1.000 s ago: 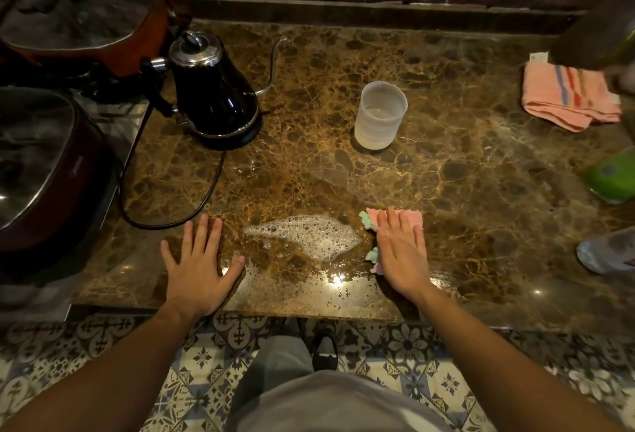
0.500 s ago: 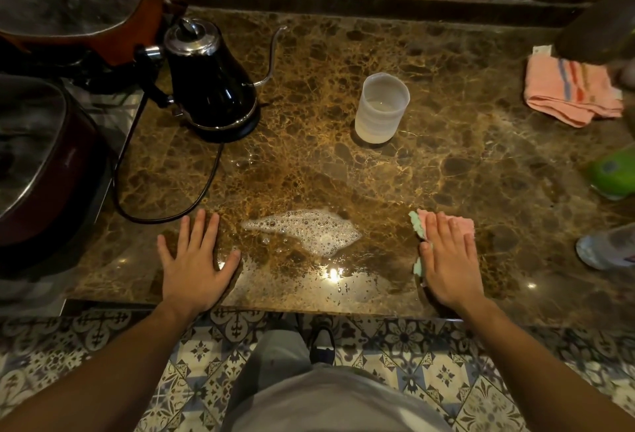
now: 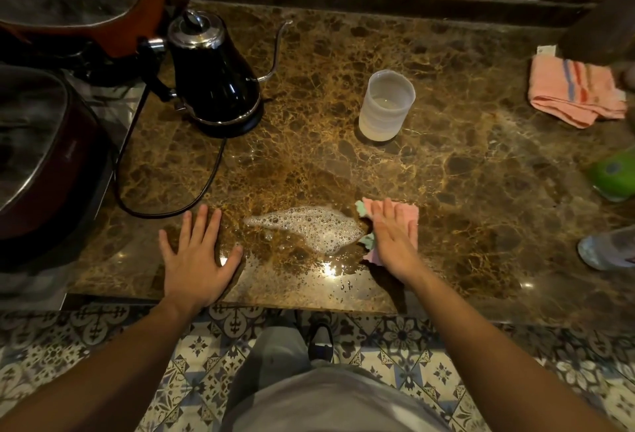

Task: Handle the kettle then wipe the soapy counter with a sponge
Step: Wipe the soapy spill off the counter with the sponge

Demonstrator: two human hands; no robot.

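A black gooseneck kettle (image 3: 213, 77) with a chrome lid stands on its base at the back left of the brown marble counter (image 3: 464, 163). A patch of soap foam (image 3: 309, 225) lies near the counter's front edge. My right hand (image 3: 395, 242) presses flat on a pink and green sponge (image 3: 409, 213) touching the foam's right end. My left hand (image 3: 196, 256) rests flat on the counter left of the foam, fingers spread, holding nothing.
A frosted plastic cup (image 3: 385, 105) stands behind the foam. The kettle's black cord (image 3: 165, 211) loops toward my left hand. Two pans (image 3: 41, 143) sit at the left. A pink striped cloth (image 3: 574, 94), a green object (image 3: 615, 174) and a clear bottle (image 3: 608, 249) lie at the right.
My right hand slid the sponge rightward away from the foam, then back left to the foam's edge. My left hand stayed in place.
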